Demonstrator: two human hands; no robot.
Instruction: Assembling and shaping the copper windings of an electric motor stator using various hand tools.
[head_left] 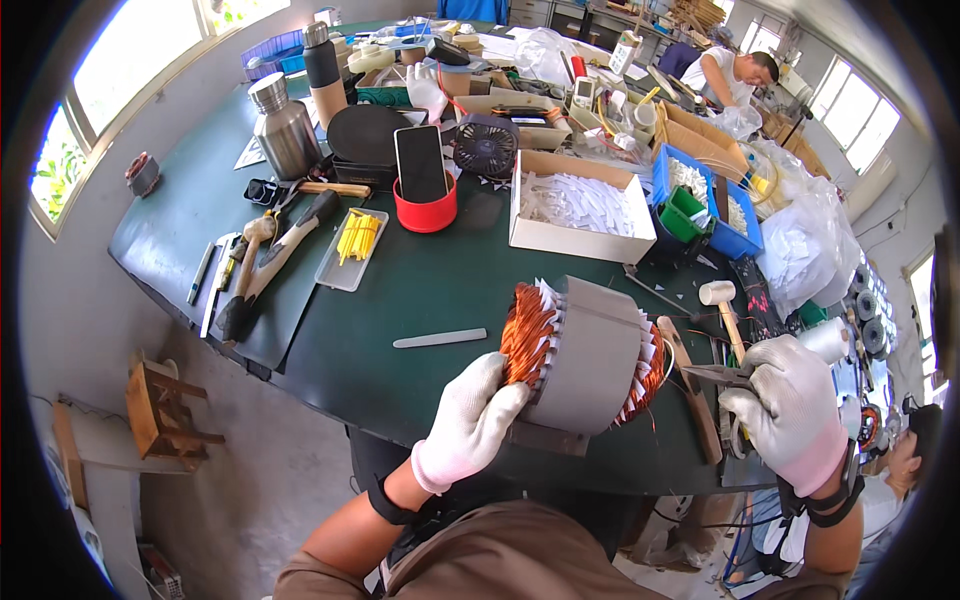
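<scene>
A motor stator (590, 355) with a grey cylindrical core stands on a low block at the table's near edge. Orange copper windings (527, 335) bulge from both its ends, with white paper slips sticking out around them. My gloved left hand (472, 415) grips the left winding, fingers bent against the wire. To the right of the stator, my gloved right hand (790, 405) is closed around a pair of scissors (722, 375). Their pointed blades aim left toward the right winding, apart from it. A wooden stick (690, 390) lies between the stator and that hand.
Farther back are a box of white paper slips (580, 205), a red bowl (426, 212) holding a phone, a tray of yellow sleeves (352, 250) and a blue bin (740, 225). A mallet (722, 305) lies right. People are at the far right (725, 75) and lower right (890, 500).
</scene>
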